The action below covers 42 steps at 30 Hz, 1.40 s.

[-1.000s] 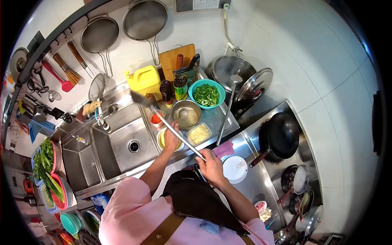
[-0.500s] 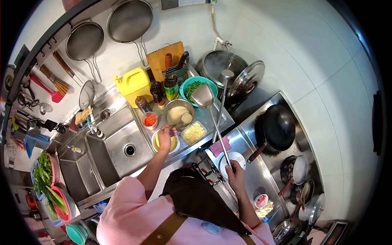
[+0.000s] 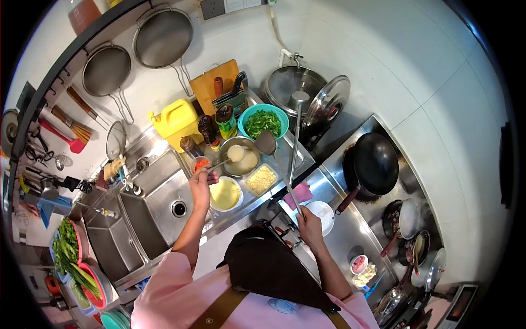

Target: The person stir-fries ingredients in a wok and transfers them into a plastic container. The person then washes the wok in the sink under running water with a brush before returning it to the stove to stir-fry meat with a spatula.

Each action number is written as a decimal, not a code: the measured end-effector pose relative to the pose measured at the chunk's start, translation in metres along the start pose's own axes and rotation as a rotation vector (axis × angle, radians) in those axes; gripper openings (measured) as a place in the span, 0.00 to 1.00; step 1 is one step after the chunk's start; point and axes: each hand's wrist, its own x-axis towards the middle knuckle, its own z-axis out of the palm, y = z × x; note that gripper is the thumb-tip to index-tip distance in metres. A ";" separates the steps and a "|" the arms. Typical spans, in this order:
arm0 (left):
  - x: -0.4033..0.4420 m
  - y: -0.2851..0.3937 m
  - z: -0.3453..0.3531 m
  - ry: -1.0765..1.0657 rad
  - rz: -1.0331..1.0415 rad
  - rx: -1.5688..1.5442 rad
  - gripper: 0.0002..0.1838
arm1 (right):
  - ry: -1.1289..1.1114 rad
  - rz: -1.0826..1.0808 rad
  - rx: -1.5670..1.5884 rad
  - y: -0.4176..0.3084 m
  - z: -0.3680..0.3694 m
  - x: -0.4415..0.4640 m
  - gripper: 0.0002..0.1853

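Right hand [image 3: 310, 223]: fingers closed round the handle of a turner [image 3: 266, 141]. The handle runs up and away; the head lies, as seen, between pot and teal bowl. Contact with either: cannot tell.

Plate [image 3: 326, 216]: white, on the steel counter just beyond the right hand, partly behind it.

Left hand [image 3: 200, 186]: pinching the handle of a ladle [image 3: 236, 153], some fingers partly extended. Ladle's bowl pale inside, over the pot.

White bowl [image 3: 241, 198]: yellow contents; just beside the left hand.

Cloth [image 3: 301, 193]: purple, beside the plate.

Tub [image 3: 250, 189]: pale chopped pieces; between white bowl and counter edge.

Cup [image 3: 193, 165]: red pieces; partly behind the left hand.

Pot [image 3: 236, 140]: steel, pale liquid; beyond white bowl and tub.

Teal bowl [image 3: 285, 123]: cut greens; beyond the pot.

Jug [image 3: 175, 123]: yellow; left of the dark bottles.

Board [image 3: 211, 82]: wooden, upright, behind the knives.

Stockpot [image 3: 274, 82]: steaming; in the far corner, lid [image 3: 329, 104] leaning beside it.
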 end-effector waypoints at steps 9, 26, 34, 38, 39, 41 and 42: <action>-0.008 0.033 0.058 -0.163 0.006 0.024 0.19 | -0.397 0.422 0.585 -0.006 -0.004 -0.007 0.16; -0.086 -0.046 0.422 -0.948 0.253 0.289 0.18 | 0.647 0.432 0.134 0.124 -0.108 -0.087 0.18; -0.129 -0.061 0.487 -1.183 1.196 0.686 0.13 | 0.891 0.576 -0.152 0.136 -0.131 -0.103 0.22; -0.133 -0.056 0.494 -1.235 1.243 0.700 0.13 | 0.947 0.500 -0.011 0.142 -0.129 -0.105 0.23; -0.134 -0.054 0.496 -1.237 1.210 0.700 0.13 | 0.959 0.454 0.066 0.146 -0.127 -0.102 0.23; -0.137 -0.050 0.501 -1.219 1.114 0.665 0.13 | 0.936 0.448 0.209 0.153 -0.124 -0.099 0.23; -0.137 -0.051 0.505 -1.200 1.050 0.630 0.13 | 0.900 0.491 0.276 0.146 -0.126 -0.098 0.23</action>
